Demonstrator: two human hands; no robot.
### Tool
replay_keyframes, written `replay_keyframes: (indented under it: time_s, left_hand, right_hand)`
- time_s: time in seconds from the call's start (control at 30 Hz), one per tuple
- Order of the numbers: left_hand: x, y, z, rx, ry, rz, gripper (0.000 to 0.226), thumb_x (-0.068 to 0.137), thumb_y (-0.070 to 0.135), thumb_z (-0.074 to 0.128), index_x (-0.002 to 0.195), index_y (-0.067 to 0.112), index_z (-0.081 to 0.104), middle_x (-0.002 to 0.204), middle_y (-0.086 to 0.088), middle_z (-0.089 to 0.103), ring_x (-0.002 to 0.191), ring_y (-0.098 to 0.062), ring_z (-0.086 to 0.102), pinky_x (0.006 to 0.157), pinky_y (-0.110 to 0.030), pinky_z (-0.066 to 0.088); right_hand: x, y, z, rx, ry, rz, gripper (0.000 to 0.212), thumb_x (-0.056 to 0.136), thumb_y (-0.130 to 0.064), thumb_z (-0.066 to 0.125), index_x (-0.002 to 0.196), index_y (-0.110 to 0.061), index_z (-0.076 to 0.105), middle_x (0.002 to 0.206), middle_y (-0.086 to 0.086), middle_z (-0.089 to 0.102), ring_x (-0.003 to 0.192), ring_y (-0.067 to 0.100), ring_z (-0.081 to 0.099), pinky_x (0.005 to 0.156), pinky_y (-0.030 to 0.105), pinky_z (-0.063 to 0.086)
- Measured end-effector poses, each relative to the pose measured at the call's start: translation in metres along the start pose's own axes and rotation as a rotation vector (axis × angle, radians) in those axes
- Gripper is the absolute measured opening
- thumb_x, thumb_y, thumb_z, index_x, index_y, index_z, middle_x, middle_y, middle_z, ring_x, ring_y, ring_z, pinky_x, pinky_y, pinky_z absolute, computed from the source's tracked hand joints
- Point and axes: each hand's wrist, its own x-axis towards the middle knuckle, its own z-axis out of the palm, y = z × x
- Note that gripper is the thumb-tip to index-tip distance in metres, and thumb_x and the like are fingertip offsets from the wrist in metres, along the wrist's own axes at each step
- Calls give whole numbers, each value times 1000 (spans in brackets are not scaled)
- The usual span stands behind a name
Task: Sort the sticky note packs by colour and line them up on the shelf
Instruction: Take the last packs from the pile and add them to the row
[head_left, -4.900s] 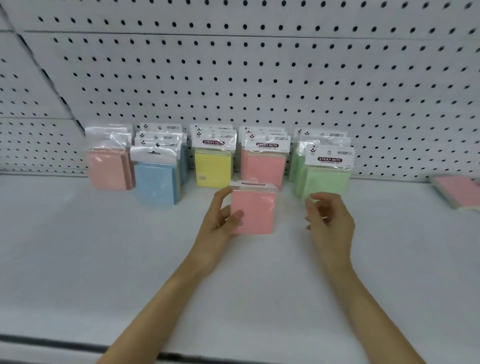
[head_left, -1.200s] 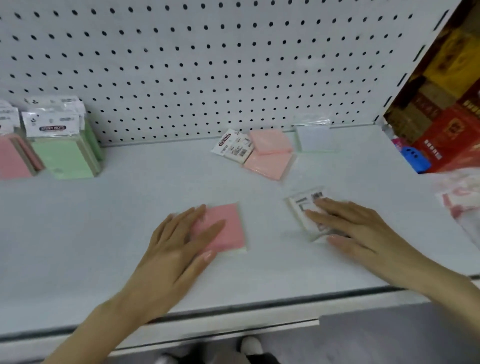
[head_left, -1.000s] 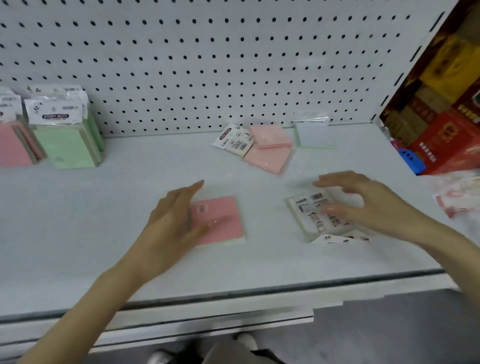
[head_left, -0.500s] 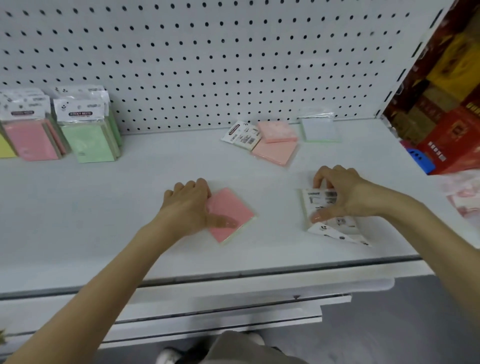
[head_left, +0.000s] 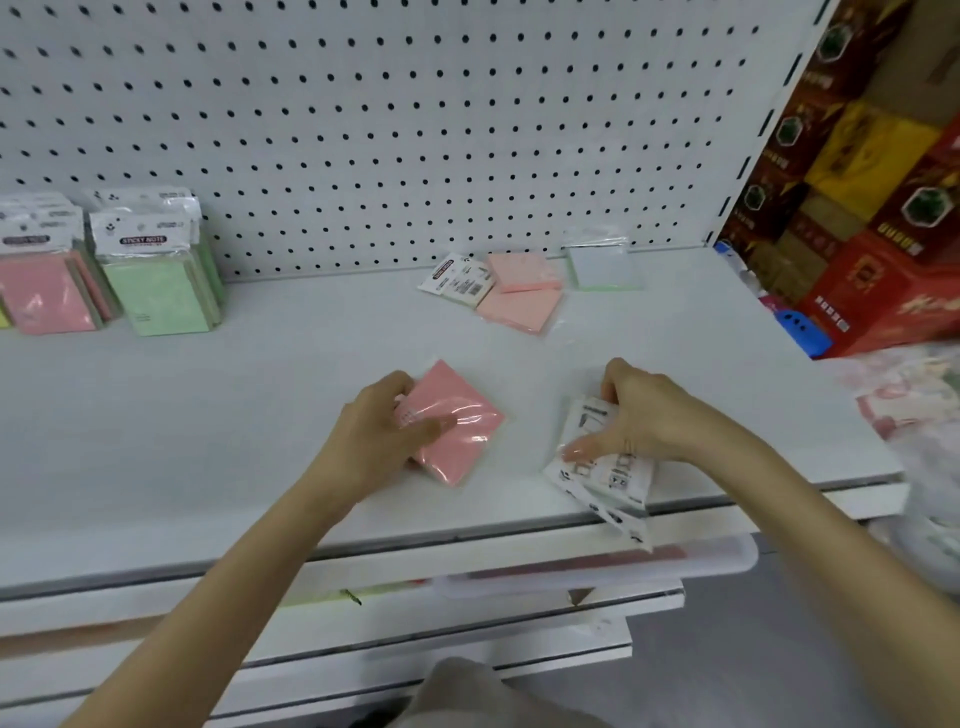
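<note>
the white pegboard (head_left: 415, 130) fills the back, and the white shelf (head_left: 208, 415) runs below it from edge to edge. stacked red and yellow boxes (head_left: 872, 208) stand past the shelf's right end. two bare forearms reach in from below, slanting toward each other.

the left hand (head_left: 379, 431) grips a pink pack (head_left: 462, 415) near the middle of the shelf. its fingers curl over the pack's left corner and the thumb lies across the glossy top face. the pack is turned cornerwise like a diamond (whether it is lifted off the shelf, i cannot tell).

the right hand (head_left: 639, 415) holds a white-backed pack (head_left: 602, 467) with printed codes. its fingers hook over the far edge and the thumb stretches down to the left onto the wrapper. this pack is tilted and hangs over the shelf's front lip.

at far left, green packs (head_left: 161, 291) stand upright against the pegboard, with standing pink packs (head_left: 47, 296) just beside them. toward the back right, two loose pink packs (head_left: 524, 296) lie overlapping, and a pale pack (head_left: 600, 265) sits just beside them against the pegboard.
</note>
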Motion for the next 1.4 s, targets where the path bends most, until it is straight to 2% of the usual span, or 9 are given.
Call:
replay_keyframes:
  time_s: [0.07, 0.2, 0.33, 0.53, 0.63, 0.77, 0.9, 1.23, 1.4]
  left_hand:
    - [-6, -1, -1, -148, -41, -33, 11, 88, 19, 67, 92, 12, 60, 81, -8, 71, 71, -23, 67, 68, -35, 57]
    - [-21, 0, 1, -353, -81, -83, 10, 96, 12, 54, 103, 10, 60, 88, -11, 70, 76, -18, 69, 68, -30, 59]
    - [-34, 3, 6, -444, -54, -116, 20, 100, 16, 44, 105, 6, 61, 89, -9, 64, 80, -20, 69, 68, -27, 59]
    - [-50, 14, 18, -670, 44, -115, 24, 101, 19, 42, 94, 2, 57, 83, -8, 60, 76, -19, 68, 70, -33, 59]
    - [-59, 18, 26, -754, 82, -112, 26, 101, 18, 39, 97, 2, 59, 87, -13, 66, 82, -23, 69, 73, -35, 59]
    - [-69, 15, 29, -878, 85, -139, 30, 102, 20, 35, 102, 4, 60, 90, -12, 72, 79, -20, 70, 66, -32, 58]
    - [-75, 1, 22, -984, 103, -213, 41, 103, 32, 31, 114, 10, 64, 103, -12, 73, 95, -26, 70, 75, -37, 59]
    - [-81, -18, -8, -926, 199, -110, 37, 79, 21, 62, 110, 3, 59, 94, -13, 73, 90, -28, 71, 68, -33, 59]
    - [-84, -36, -41, -843, 154, -21, 43, 79, 20, 63, 122, 21, 57, 105, -11, 72, 94, -32, 69, 78, -44, 58]
  right_hand:
    - [-2, 2, -1, 127, -11, -10, 63, 57, -47, 85, 98, -20, 46, 92, -3, 61, 81, 16, 62, 68, 32, 50]
    - [-10, 5, -7, 550, -3, -97, 22, 76, -23, 77, 87, -8, 63, 79, 7, 72, 68, 19, 70, 61, 28, 54]
    - [-21, 2, -9, 834, 165, -186, 25, 90, -22, 62, 89, 3, 66, 88, 16, 71, 79, 23, 68, 68, 29, 51]
    - [-52, -33, 22, 676, 605, -640, 31, 92, -21, 57, 118, -38, 60, 115, -12, 58, 108, -2, 54, 91, 16, 42]
    - [-57, -47, 62, 644, 467, -691, 38, 93, -28, 52, 126, -45, 54, 132, -17, 46, 130, 5, 40, 106, 26, 37]
    - [-56, -55, 97, 614, 378, -727, 41, 92, -44, 48, 132, -41, 47, 138, -21, 42, 138, 0, 27, 109, 13, 26]
    - [-62, -63, 99, 900, 188, -650, 35, 89, -48, 49, 114, -31, 67, 134, -15, 53, 133, -4, 37, 101, 9, 36]
    - [-60, -104, 105, 1023, 453, -523, 28, 86, -28, 62, 114, -33, 62, 122, -14, 56, 119, 5, 51, 89, 27, 51]
    - [-47, -140, 94, 1217, 0, -316, 33, 74, -33, 76, 103, -22, 65, 101, 1, 71, 93, 20, 66, 70, 28, 55]
